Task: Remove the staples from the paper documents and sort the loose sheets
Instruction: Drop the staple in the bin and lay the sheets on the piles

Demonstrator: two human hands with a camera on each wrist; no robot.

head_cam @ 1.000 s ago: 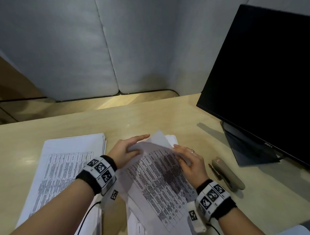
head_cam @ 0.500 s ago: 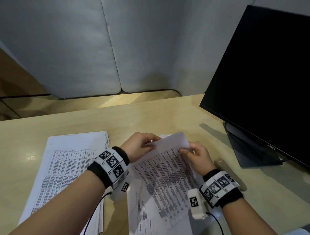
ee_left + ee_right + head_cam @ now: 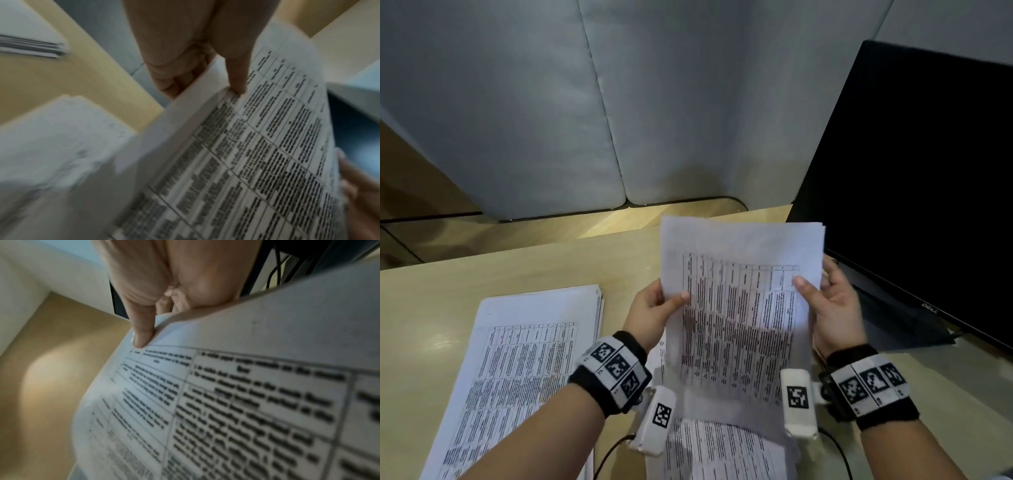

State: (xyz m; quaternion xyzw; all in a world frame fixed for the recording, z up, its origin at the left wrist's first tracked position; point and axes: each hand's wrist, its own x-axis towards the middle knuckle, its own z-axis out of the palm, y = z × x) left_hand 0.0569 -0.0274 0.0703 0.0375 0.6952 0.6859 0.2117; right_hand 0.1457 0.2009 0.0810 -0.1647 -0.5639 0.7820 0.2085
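A thin set of printed sheets (image 3: 739, 308) with a table on it stands upright above the desk, held by both hands. My left hand (image 3: 654, 310) pinches its left edge, thumb on the front and fingers behind. My right hand (image 3: 828, 305) pinches the right edge the same way. The left wrist view shows the left thumb (image 3: 236, 78) pressing the sheets (image 3: 267, 146). The right wrist view shows the right thumb (image 3: 141, 332) on the sheets (image 3: 246, 402). More printed pages (image 3: 722, 452) lie under the held set. No staple is visible.
A tall stack of printed paper (image 3: 524, 359) lies on the wooden desk (image 3: 482, 274) at the left. A black monitor (image 3: 914, 171) stands at the right, close to my right hand. Grey padded panels (image 3: 551, 102) close off the back.
Both hands have lifted the sheets off the desk and turned them upright. The stapler seen earlier at the right is now hidden behind my right hand.
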